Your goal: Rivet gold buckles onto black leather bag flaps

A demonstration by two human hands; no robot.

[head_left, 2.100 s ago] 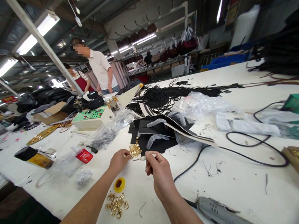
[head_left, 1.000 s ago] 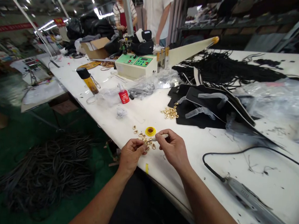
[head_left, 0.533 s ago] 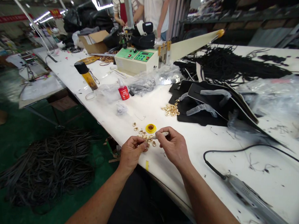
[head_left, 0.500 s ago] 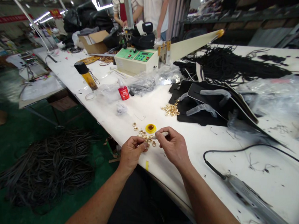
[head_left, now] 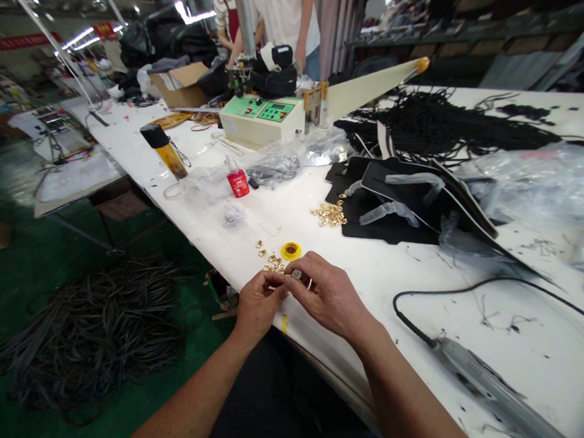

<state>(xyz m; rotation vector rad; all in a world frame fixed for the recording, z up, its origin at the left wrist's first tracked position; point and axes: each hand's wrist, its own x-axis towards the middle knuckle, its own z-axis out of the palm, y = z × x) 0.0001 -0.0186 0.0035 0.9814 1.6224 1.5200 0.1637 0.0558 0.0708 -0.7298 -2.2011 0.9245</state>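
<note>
My left hand (head_left: pixel 260 305) is closed in a pinch at the front edge of the white table; what sits between its fingertips is hidden. Against those fingertips works my right hand (head_left: pixel 327 293), closed around a short grey stick-like tool (head_left: pixel 296 273) whose round end faces me. Just beyond the fingers lie several small gold metal buckles (head_left: pixel 275 260), partly covered by the hands. A yellow round dish (head_left: pixel 291 251) with something dark amber in its middle stands behind my right fingers.
A second heap of gold buckles (head_left: pixel 329 214) lies beside black flat panels (head_left: pixel 403 200) with plastic-wrapped straps. A red bottle (head_left: pixel 237 180), a yellow-and-black cutter (head_left: pixel 163 150) and a green-topped machine (head_left: pixel 264 118) stand farther back. A corded grey tool (head_left: pixel 499 400) lies right. Two people stand behind.
My right hand has moved left and slightly down, bringing its fingers against my left fingertips. The stick-like tool has turned from pointing sideways to end-on. The hands now cover more buckles.
</note>
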